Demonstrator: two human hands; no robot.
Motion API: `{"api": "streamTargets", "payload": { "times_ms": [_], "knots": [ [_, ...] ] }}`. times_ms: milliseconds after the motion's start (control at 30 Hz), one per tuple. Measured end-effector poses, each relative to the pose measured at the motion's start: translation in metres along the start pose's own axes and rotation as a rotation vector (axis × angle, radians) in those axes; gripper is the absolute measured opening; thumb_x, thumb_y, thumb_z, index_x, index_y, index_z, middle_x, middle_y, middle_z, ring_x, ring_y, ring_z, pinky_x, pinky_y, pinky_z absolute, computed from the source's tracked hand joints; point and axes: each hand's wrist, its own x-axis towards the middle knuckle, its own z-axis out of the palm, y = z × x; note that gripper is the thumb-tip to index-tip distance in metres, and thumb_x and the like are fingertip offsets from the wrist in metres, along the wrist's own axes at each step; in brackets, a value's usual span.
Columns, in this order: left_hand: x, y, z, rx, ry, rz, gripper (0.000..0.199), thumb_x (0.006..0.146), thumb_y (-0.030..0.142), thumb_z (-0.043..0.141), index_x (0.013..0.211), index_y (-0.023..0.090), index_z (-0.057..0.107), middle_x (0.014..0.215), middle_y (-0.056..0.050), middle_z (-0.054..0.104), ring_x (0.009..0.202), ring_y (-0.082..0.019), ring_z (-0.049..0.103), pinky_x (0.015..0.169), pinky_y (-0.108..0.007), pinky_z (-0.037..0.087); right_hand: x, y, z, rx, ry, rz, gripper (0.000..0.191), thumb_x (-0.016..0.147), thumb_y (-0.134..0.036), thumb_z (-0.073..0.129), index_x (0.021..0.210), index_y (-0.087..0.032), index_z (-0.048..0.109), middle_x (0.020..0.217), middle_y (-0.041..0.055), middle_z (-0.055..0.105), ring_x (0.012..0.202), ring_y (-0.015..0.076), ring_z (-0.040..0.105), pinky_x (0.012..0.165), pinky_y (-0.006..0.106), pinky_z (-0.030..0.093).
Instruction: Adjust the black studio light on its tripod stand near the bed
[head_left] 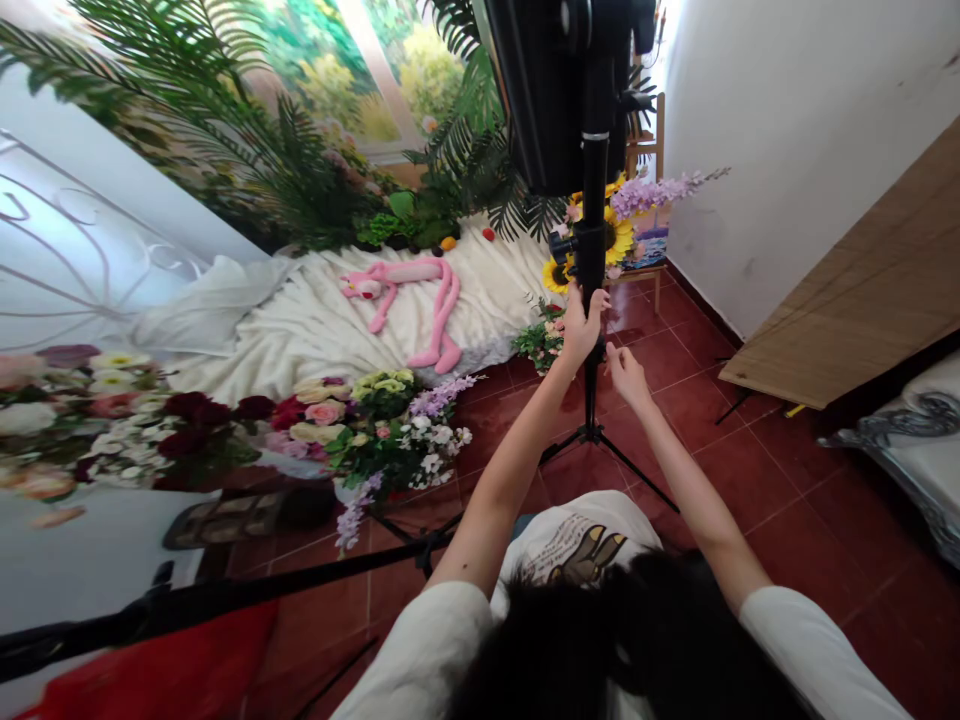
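Stand (593,245), black and upright, runs through the left grip (582,326), curled round it; just below, the right grip (628,378) has fingers bent beside it, holding anything or not, I can't tell. Pink toy (416,270) lies well left.

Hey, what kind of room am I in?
Likely a photo studio: there's a black tripod stand, a garden-scene backdrop and a pink plush toy lying on draped cream fabric.
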Motion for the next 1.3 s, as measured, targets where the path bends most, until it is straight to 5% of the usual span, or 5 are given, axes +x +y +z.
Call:
{"api": "streamTargets", "payload": {
  "times_ms": [400,667,1000,1167,1300],
  "knots": [
    [-0.056,-0.053,-0.012,0.093,-0.095,-0.019,0.049,0.094,0.057,0.047,0.126,0.02,0.053,0.113,-0.012,0.067,0.11,-0.02,0.065,0.102,-0.04,0.05,0.009,-0.008,-0.016,-0.683,-0.016,-0.234,0.047,0.103,-0.055,0.035,0.094,-0.021,0.066,0.077,0.0094,0.071,0.075,0.0228,0.067,0.064,0.026,0.038],
    [-0.08,-0.066,-0.02,0.021,-0.087,-0.074,0.046,0.095,0.047,0.051,0.132,0.02,0.051,0.13,-0.015,0.063,0.117,-0.018,0.063,0.094,-0.034,0.055,0.019,0.003,-0.015,-0.713,0.009,-0.26,0.05,0.103,-0.051,0.038,0.094,-0.019,0.075,0.076,0.0118,0.073,0.078,0.024,0.069,0.068,0.027,0.039],
    [-0.224,-0.106,-0.092,0.067,0.105,-0.572,0.031,0.09,0.039,0.058,0.111,0.016,0.06,0.105,-0.011,0.071,0.074,-0.013,0.068,0.079,-0.031,0.056,0.04,0.022,-0.002,-0.413,-0.037,-0.183,0.069,0.104,-0.042,0.025,0.053,-0.018,0.065,0.051,0.0086,0.061,0.067,0.0193,0.066,0.075,0.028,0.045],
    [-0.248,-0.095,-0.119,0.071,0.116,-0.602,0.035,0.087,0.048,0.059,0.1,0.016,0.065,0.086,-0.007,0.074,0.069,-0.013,0.068,0.073,-0.029,0.054,0.043,0.023,0.002,-0.177,-0.014,-0.157,0.071,0.102,-0.049,0.028,0.04,-0.023,0.049,0.038,0.0026,0.047,0.05,0.016,0.058,0.067,0.027,0.045],
    [-0.255,-0.077,-0.164,0.051,0.133,-0.568,0.041,0.084,0.053,0.06,0.099,0.015,0.067,0.086,-0.007,0.074,0.07,-0.014,0.069,0.073,-0.029,0.055,0.035,0.021,0.005,-0.107,0.071,-0.124,0.07,0.1,-0.057,0.032,0.04,-0.024,0.046,0.034,-0.0012,0.039,0.043,0.0135,0.052,0.06,0.025,0.043]
  ]
}}
